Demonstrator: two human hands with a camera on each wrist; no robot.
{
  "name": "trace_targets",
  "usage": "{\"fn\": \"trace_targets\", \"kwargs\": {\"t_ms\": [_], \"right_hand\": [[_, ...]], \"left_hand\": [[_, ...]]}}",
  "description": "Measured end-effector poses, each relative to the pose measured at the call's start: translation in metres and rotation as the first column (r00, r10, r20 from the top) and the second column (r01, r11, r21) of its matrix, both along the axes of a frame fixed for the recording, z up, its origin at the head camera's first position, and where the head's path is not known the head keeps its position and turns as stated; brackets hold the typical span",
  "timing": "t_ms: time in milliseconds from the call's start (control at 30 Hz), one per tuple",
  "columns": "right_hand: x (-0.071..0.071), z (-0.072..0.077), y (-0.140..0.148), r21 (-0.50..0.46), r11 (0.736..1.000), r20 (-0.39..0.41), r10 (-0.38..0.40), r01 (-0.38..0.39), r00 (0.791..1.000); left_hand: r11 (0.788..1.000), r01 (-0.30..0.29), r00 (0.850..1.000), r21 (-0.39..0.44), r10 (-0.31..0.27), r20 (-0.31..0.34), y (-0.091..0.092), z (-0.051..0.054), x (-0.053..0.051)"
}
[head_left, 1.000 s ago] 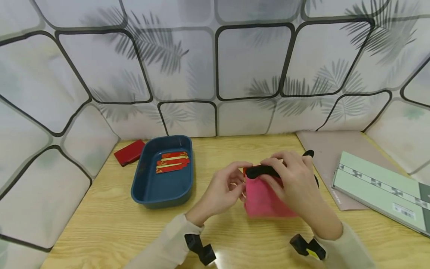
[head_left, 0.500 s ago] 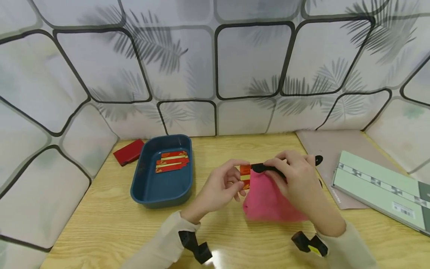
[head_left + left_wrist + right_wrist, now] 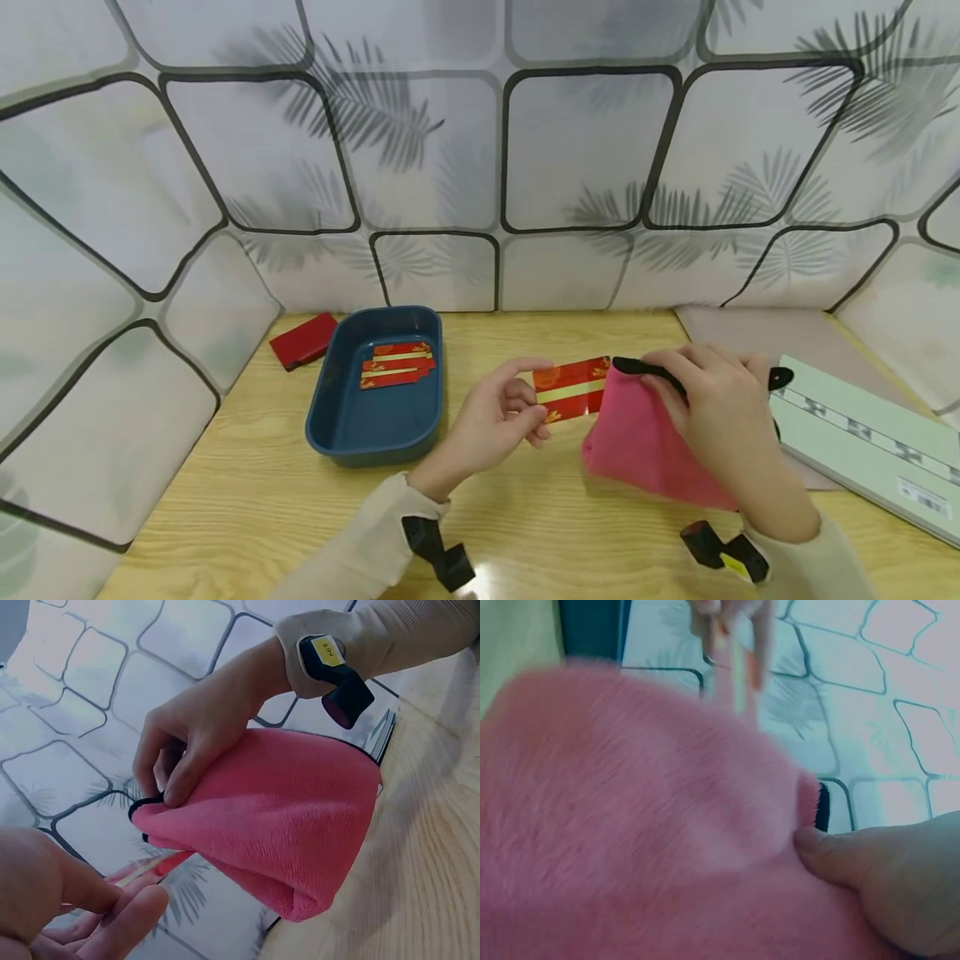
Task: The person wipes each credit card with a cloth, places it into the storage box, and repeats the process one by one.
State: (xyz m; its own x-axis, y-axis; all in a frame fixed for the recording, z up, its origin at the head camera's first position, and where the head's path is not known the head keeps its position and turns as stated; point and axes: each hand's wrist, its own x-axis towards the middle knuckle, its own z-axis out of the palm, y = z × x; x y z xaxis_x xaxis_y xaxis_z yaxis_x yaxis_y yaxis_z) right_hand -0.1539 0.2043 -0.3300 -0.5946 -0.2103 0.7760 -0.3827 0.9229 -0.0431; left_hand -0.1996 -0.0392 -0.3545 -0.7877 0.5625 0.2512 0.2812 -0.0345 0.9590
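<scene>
My left hand point(image 3: 491, 421) pinches a flat red-and-gold card or packet point(image 3: 570, 392) by its left end. The card's right end reaches the black-edged side of a pink plush cloth point(image 3: 637, 437). My right hand point(image 3: 723, 429) grips the cloth by its black edging, fingers above and thumb on the pink face. In the left wrist view, the cloth point(image 3: 277, 810) hangs in folds, and the card's far end disappears behind it. In the right wrist view the thumb point(image 3: 847, 859) presses on the cloth, which hides part of the card.
A dark blue basin point(image 3: 375, 452) at the left holds overlapping red-and-gold strips point(image 3: 397, 364). Behind it on the left lies a dark red flat item point(image 3: 303, 340). At the right, a pale green book or box point(image 3: 862, 442) rests over a greyish-pink sheet point(image 3: 795, 333). Patterned fabric closes the back.
The red-and-gold card now shows much more of its length as my right hand and the cloth moved right, away from the left hand. The head view has shifted slightly.
</scene>
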Motion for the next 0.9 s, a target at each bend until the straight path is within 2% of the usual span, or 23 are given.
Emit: {"fn": "trace_targets", "kwargs": {"t_ms": [133, 233, 300, 400, 533, 733, 900], "right_hand": [[0.005, 0.005, 0.007, -0.010, 0.995, 0.051, -0.096, 0.097, 0.994], [0.009, 0.011, 0.011, -0.012, 0.992, 0.083, -0.127, 0.129, 0.988], [0.013, 0.015, 0.014, -0.028, 0.993, 0.112, -0.112, 0.116, 0.987], [0.019, 0.021, 0.016, -0.057, 0.995, 0.172, -0.072, 0.083, 0.983], [0.026, 0.027, 0.014, -0.083, 0.995, 0.235, -0.027, 0.048, 0.972], [0.028, 0.027, 0.003, -0.078, 0.997, 0.188, 0.044, -0.030, 0.981], [0.023, 0.019, -0.005, -0.079, 0.984, 0.088, 0.169, -0.162, 0.982]], "left_hand": [[0.999, -0.049, 0.998, -0.002, 0.049, 0.026, -0.002, 0.002, 0.001], [0.999, -0.044, 0.999, -0.020, 0.044, 0.002, -0.003, 0.002, 0.001], [0.998, -0.055, 0.998, -0.037, 0.054, -0.031, -0.001, 0.002, 0.002], [0.991, -0.112, 0.991, -0.071, 0.106, -0.075, 0.001, 0.002, 0.002], [0.977, -0.186, 0.980, -0.105, 0.176, -0.094, 0.002, 0.001, 0.001], [0.983, -0.166, 0.984, -0.080, 0.159, -0.084, 0.001, 0.003, -0.001], [0.987, -0.160, 0.986, -0.026, 0.158, -0.060, 0.001, 0.003, -0.002]]}}
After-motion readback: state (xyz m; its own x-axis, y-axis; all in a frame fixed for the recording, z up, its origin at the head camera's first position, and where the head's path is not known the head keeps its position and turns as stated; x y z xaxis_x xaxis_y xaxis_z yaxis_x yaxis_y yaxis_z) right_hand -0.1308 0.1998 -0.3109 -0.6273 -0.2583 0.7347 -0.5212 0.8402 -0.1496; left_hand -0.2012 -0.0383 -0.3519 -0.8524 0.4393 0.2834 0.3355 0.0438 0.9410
